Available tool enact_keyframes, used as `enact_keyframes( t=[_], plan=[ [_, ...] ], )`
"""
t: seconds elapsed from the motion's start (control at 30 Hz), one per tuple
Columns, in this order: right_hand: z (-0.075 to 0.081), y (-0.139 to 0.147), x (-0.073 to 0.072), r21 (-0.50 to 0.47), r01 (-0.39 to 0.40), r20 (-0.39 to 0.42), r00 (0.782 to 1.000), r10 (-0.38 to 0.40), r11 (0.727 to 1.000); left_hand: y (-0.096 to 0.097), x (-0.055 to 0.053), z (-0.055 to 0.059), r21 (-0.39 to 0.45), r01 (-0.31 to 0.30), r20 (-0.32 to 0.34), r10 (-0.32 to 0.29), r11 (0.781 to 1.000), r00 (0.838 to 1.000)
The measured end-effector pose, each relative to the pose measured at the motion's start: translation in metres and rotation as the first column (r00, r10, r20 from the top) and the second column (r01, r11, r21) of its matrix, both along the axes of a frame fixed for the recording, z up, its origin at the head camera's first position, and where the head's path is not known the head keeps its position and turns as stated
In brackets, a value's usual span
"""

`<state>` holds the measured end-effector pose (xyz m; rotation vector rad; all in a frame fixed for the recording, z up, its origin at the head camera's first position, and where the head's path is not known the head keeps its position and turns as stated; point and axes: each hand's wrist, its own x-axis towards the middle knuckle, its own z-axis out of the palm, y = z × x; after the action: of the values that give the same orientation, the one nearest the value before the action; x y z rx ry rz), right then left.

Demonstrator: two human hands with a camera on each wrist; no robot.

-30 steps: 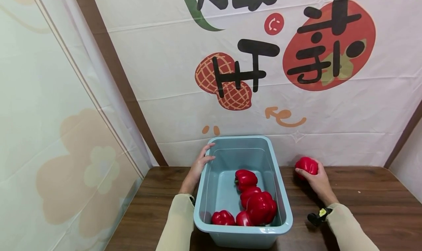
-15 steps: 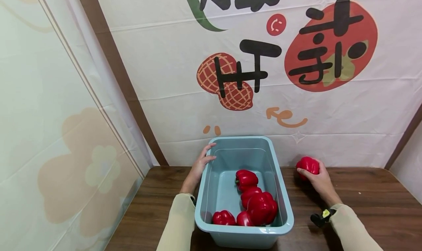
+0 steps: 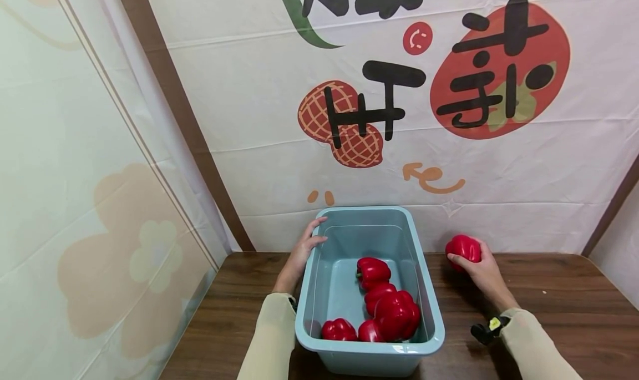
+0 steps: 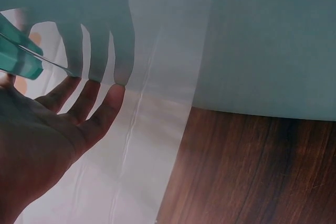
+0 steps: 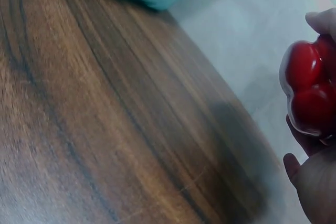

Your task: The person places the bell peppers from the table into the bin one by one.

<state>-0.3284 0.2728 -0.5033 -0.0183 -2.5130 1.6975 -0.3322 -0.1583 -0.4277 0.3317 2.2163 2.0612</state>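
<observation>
My right hand point(image 3: 481, 268) grips a shiny red bell pepper point(image 3: 464, 249) to the right of the blue bin point(image 3: 431, 305), by the back of the table. The right wrist view shows that bell pepper point(image 5: 310, 85) between the thumb and fingers, with its lobed end facing the camera. At the bin's far left corner, my left hand point(image 3: 301, 249) holds the rim, with two digits reaching over it. From the left wrist view, the other fingers point(image 4: 107, 106) of this hand lie against the outer wall. Several red bell peppers point(image 3: 396, 315) lie inside, mostly near and right.
The bin stands on a dark wooden table point(image 3: 564, 313), close to a printed white cloth point(image 3: 259, 163) hanging behind. Another cloth point(image 3: 60, 202) with a flower print hangs at left. A small black device point(image 3: 485, 331) sits at the right wrist.
Over the last half second, the bell pepper in my right hand has shifted slightly left. My left hand keeps its place on the bin, and the bell peppers inside stay put.
</observation>
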Motion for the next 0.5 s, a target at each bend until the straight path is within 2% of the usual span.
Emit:
enact_keyframes(
  t=[0.23,0.5],
  plan=[
    [0.010,-0.004,0.000,0.036,-0.033,-0.031,0.999,0.034,0.999,0.000,0.000,0.001,0.008,-0.008,0.006,0.008,1.000,1.000],
    [0.021,-0.011,0.003,0.040,-0.064,-0.029,0.997,0.065,0.997,-0.001,-0.001,0.000,0.002,0.002,0.013,-0.002,1.000,1.000]
  ],
)
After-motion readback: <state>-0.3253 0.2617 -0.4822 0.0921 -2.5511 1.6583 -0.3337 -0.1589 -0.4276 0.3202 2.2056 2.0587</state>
